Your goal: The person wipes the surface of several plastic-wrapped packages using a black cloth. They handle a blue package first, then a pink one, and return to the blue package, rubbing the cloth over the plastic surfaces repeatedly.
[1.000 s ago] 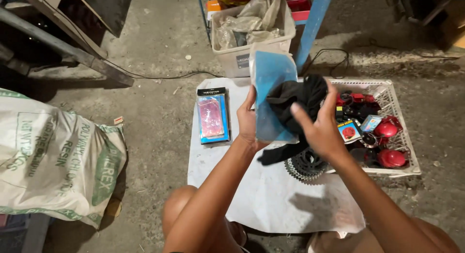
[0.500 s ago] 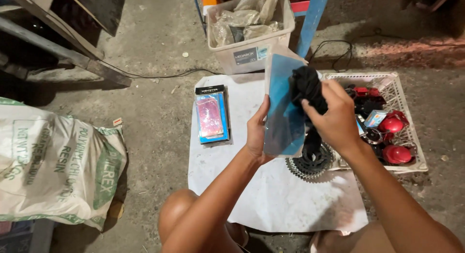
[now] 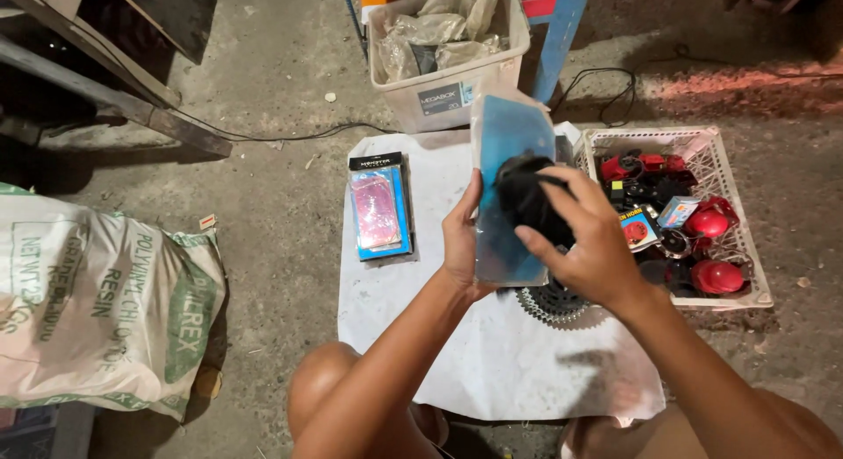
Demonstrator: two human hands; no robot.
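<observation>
Blue pouch stands upright, pinched in your left hand to keep its mouth steady; your right hand fingers clamp the black cloth against it, above the sprocket.

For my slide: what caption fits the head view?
Left hand holds blue packet; right hand presses black item against it.

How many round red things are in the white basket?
2 I can see clearly: one round red thing by the white basket right wall, another round red thing near its front corner. More may hide under the pile or hand.
</observation>
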